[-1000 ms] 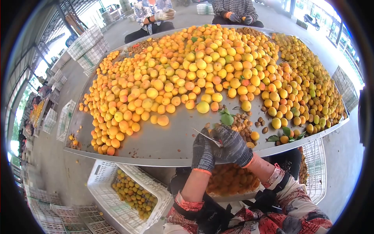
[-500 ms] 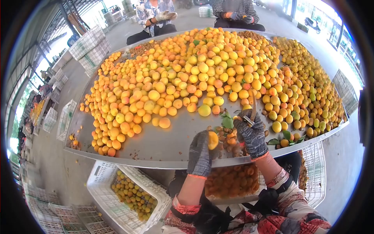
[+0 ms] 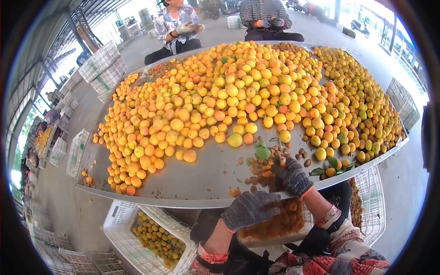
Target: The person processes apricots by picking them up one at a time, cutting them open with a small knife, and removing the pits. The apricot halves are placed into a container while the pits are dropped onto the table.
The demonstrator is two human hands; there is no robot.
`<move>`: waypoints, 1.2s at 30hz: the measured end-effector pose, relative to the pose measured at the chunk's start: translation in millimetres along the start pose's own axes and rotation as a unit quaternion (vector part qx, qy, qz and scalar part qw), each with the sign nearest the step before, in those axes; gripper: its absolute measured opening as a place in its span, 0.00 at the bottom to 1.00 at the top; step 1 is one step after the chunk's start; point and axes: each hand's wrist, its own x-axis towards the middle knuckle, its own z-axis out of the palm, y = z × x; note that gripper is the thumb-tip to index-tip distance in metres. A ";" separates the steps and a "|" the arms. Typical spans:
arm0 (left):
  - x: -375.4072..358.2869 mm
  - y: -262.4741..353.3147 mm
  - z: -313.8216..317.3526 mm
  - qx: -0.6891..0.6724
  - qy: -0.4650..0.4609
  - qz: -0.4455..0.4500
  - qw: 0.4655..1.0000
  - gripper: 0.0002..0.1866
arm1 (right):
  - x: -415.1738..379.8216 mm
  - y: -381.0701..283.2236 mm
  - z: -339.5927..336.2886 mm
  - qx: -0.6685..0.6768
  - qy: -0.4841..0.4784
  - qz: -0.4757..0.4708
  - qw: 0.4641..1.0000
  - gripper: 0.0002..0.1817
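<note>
My right hand (image 3: 294, 176), in a dark grey knitted glove, is closed around a small knife (image 3: 282, 159) at the table's near edge. Only part of the knife shows, and it is blurred. Under and beside this hand lie apricot stones and scraps (image 3: 262, 173), with a green leaf (image 3: 262, 152) just beyond. My left hand (image 3: 251, 211), gloved alike, is below the table rim, its fingers stretched to the right with no fruit visible in them. It hovers over a crate of halved apricots (image 3: 289, 220). A large heap of whole apricots (image 3: 201, 110) covers much of the metal table (image 3: 211, 172).
A white crate (image 3: 114, 220) with greenish apricots stands at lower left, and another crate (image 3: 372, 201) at lower right. Two people sit across the table; gloved hands (image 3: 185, 28) show on one. Stacked crates (image 3: 103, 64) stand at left.
My left hand has moved down from the table to over the crate, and the apricot piece it held is gone from it. My right hand has dropped slightly, turning the knife. The view has tilted up.
</note>
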 end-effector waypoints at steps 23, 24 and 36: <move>8.1 -26.6 -5.1 0.247 0.155 0.211 0.933 0.14 | 151.7 -33.8 38.4 -0.291 -0.111 -0.031 0.950 0.31; 7.3 -30.2 -4.4 0.248 0.156 0.210 0.933 0.14 | 152.5 -35.3 37.9 -0.291 -0.112 -0.031 0.950 0.31; 3.0 -17.8 -12.6 -0.245 0.218 -0.094 0.940 0.14 | 87.7 -93.4 29.0 -0.159 -0.197 -0.061 0.965 0.24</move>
